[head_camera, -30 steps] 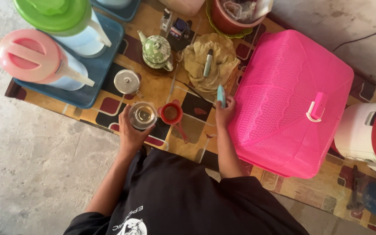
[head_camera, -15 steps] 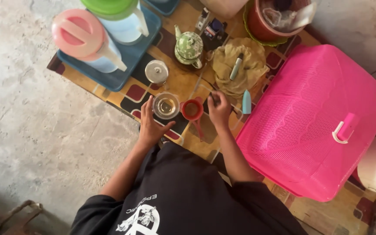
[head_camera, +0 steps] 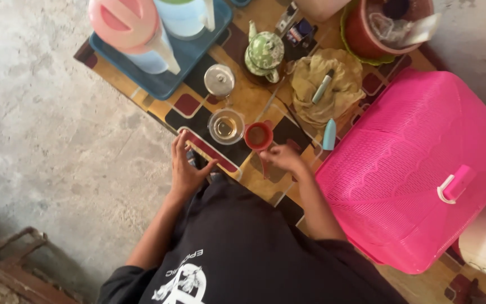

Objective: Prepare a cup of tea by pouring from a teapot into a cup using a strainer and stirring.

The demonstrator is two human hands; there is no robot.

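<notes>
Strainer (head_camera: 257, 135), small and red with a brownish inside, sits on the patterned table (head_camera: 243, 101) right beside a clear glass (head_camera: 225, 126) of pale liquid, its handle trailing back toward the person. The right hand (head_camera: 284, 158) hovers at that handle, fingers loosely curled; whether they grip it I cannot tell. The left hand (head_camera: 185, 166) rests at the table's near edge, fingers spread and holding nothing, just short of the glass. A pink food cover (head_camera: 417, 169) crowds the right side.
</notes>
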